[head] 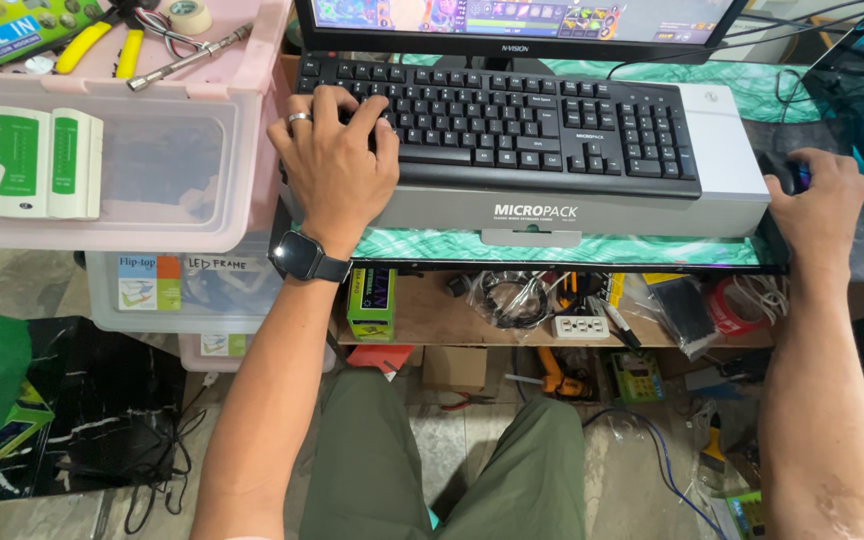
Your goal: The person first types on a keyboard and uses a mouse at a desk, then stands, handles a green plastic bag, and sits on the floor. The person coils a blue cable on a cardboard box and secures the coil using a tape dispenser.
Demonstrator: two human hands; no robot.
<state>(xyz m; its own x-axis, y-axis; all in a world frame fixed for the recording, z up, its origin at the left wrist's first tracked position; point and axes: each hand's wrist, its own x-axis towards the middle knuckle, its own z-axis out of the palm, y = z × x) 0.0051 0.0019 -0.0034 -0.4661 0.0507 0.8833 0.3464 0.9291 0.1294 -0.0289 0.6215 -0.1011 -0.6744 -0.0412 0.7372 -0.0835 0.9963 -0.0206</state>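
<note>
L hand (pixel 337 165) fingers spread on keyboard (pixel 497 115) left end, holding nothing; R hand (pixel 820 195) cupped over mouse (pixel 784 172) at tabletop right edge. Keep wrists low.

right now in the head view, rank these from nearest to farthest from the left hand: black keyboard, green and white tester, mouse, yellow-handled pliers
1. black keyboard: under the left hand, fingers on its left keys.
2. green and white tester: to the left, in the clear pink-rimmed bin.
3. yellow-handled pliers: up and left, on the pink tray.
4. mouse: far right, under the right hand.
</note>
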